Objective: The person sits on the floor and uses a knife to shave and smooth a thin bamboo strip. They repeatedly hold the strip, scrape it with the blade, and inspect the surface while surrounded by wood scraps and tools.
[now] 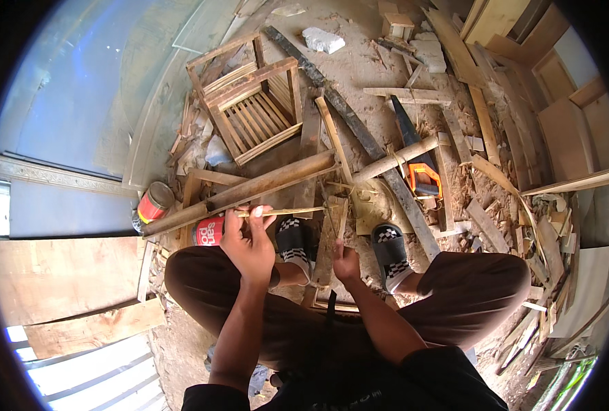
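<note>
My left hand (250, 240) is closed in a pinch on one end of a thin wooden stick (292, 211), which points to the right across the space between my feet. Lower and to the right, my right hand (347, 264) is wrapped round a slim tool (338, 234) with a narrow end reaching up toward the stick's tip; its exact kind is too small to tell. Beneath both lies a flat wooden board (325, 260) on the ground. Behind my left hand stands a red can (208, 231), partly hidden by the hand and my knee.
A slatted wooden frame (250, 103) lies beyond a long beam (270, 183). A handsaw with an orange handle (424, 179) rests by a round pole (397, 159) and a long dark plank (366, 140). Another can (155, 200) stands left. Scrap wood (486, 226) litters the right.
</note>
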Demonstrator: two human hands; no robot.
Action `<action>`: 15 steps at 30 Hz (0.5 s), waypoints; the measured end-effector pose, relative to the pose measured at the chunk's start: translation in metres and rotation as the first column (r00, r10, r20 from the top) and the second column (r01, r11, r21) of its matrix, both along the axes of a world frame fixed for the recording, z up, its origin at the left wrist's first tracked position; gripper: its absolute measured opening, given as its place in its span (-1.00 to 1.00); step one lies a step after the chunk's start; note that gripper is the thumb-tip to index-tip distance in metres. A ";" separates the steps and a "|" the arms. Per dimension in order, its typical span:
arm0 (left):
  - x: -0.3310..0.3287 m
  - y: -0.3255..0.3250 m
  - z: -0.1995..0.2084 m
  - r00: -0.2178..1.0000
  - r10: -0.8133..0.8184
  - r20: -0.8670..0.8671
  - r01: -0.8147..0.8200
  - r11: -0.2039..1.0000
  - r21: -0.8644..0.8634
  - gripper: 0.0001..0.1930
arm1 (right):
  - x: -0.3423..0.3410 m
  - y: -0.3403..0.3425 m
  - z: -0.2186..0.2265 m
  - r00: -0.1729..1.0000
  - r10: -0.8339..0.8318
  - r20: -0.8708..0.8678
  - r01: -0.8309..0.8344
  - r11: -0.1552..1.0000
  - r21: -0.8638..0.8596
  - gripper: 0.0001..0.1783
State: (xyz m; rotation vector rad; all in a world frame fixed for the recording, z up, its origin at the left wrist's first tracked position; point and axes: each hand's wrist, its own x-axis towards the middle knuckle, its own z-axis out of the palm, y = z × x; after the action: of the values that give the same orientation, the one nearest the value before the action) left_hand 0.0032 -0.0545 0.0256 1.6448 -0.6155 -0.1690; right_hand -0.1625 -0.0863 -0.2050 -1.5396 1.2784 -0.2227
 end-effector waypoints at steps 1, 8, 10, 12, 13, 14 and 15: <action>0.005 0.002 -0.003 1.000 0.009 0.011 -0.009 1.000 -0.002 -0.90 | -0.008 -0.001 -0.004 1.000 0.014 -0.019 -0.013 1.000 0.012 -0.27; 0.005 0.004 -0.013 0.999 -0.007 0.049 0.009 0.999 -0.043 -0.87 | 0.004 -0.003 0.017 1.000 -0.001 0.031 0.002 0.999 -0.038 -0.26; 0.008 0.000 -0.012 0.997 -0.027 0.071 0.030 0.998 -0.055 -0.84 | -0.005 -0.006 -0.003 0.998 -0.001 -0.056 0.002 1.000 0.020 -0.24; 0.012 0.001 -0.011 0.997 -0.056 0.058 0.059 0.997 -0.056 -0.84 | -0.017 -0.014 -0.018 0.980 0.032 -0.198 -0.013 0.995 0.095 -0.21; 0.014 0.003 -0.011 0.996 -0.068 0.051 0.071 0.996 -0.053 -0.84 | -0.024 -0.018 -0.018 0.974 0.053 -0.219 -0.021 0.989 0.148 -0.20; 0.015 0.003 -0.010 0.996 -0.080 0.031 0.082 0.995 -0.056 -0.84 | -0.026 -0.019 -0.018 0.968 0.075 -0.239 -0.027 0.979 0.200 -0.20; 0.015 0.001 -0.009 0.995 -0.096 0.006 0.096 0.994 -0.060 -0.84 | -0.024 -0.018 -0.017 0.977 0.091 -0.190 -0.061 0.985 0.162 -0.20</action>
State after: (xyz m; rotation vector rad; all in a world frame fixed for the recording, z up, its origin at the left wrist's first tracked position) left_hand 0.0184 -0.0534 0.0170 1.5585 -0.6962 -0.2158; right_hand -0.1864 -0.1044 -0.2215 -1.5008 1.3539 0.0800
